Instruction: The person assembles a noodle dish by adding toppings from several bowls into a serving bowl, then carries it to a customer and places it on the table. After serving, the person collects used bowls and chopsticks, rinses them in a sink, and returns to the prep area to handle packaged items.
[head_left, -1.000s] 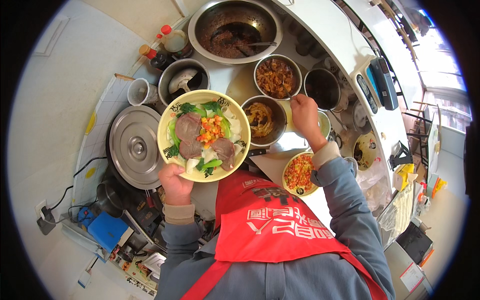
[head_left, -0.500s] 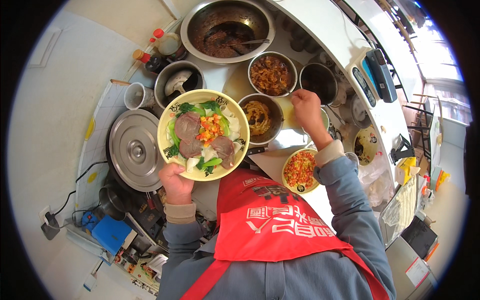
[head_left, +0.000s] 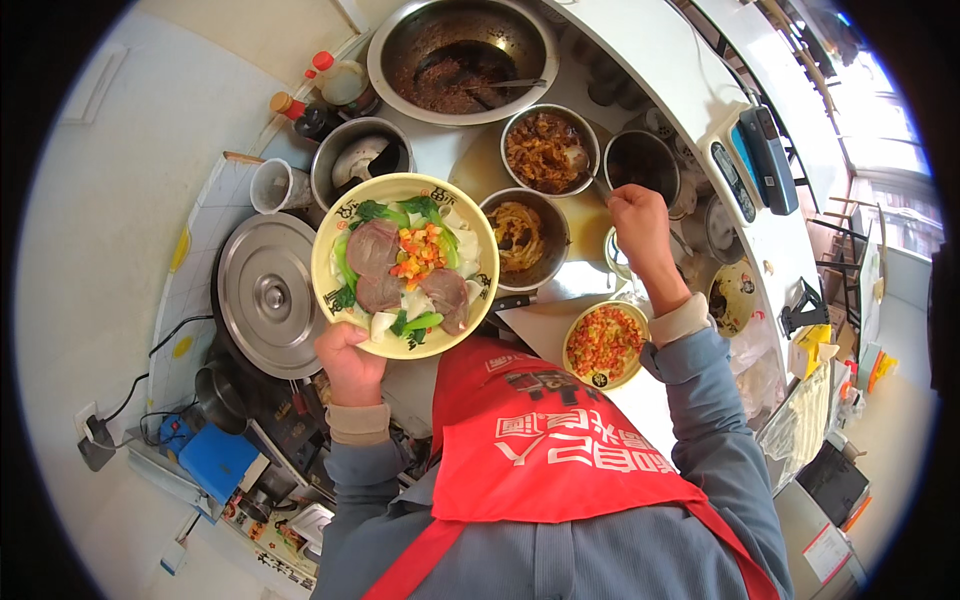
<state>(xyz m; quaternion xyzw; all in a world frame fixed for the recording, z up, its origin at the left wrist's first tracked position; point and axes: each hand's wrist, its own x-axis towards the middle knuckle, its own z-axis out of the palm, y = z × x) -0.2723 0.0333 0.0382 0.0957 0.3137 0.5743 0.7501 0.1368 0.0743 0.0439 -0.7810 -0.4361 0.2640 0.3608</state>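
My left hand grips the rim of a pale yellow bowl, held up in front of me. Inside lie meat slices, green leaves, white wide noodles and a heap of diced orange and red vegetables. My right hand is closed on the handle of a spoon. The spoon's head rests in a brown, oily topping in a steel pot. Just nearer stands another steel pot with a yellowish paste. A yellow bowl of diced vegetables sits below my right hand.
A big steel basin with dark sauce stands at the back. Sauce bottles, a pot with a ladle and a lidded pot line the left. A dark pot stands right, and a knife handle lies near the paste.
My right hand has shifted slightly right and nearer, and the spoon's head now shows in the brown topping. The bowl in my left hand stays nearly in place.
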